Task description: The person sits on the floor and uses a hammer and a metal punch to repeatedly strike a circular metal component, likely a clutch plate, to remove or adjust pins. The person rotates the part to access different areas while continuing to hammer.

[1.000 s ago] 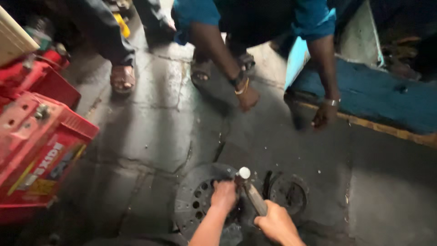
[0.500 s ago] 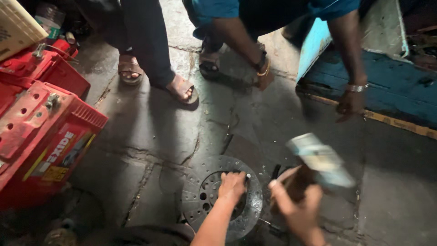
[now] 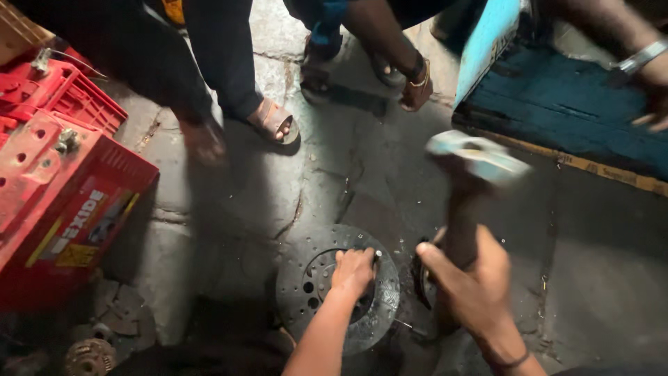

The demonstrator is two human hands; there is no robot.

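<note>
**Hammer raised over a steel disc on the workshop floor**

Steel, by the look of it: the round perforated disc [image 3: 337,289] lies flat on the cracked concrete floor [image 3: 229,202], and it reads as heavy, rigid and unlikely to slide. The left hand [image 3: 353,271] is pressed down near the disc's centre hole, fingers curled together around what may be a small pin or punch; it is too dark to be sure. To the right of the disc, the right hand [image 3: 473,285] is clamped on the wooden handle of a hammer [image 3: 467,188], whose blurred head hangs above. The rim looks like the safest place to lift the disc. Left of the disc sits a red battery [image 3: 62,202]; beyond it stand other people's sandalled feet [image 3: 275,122].
</note>
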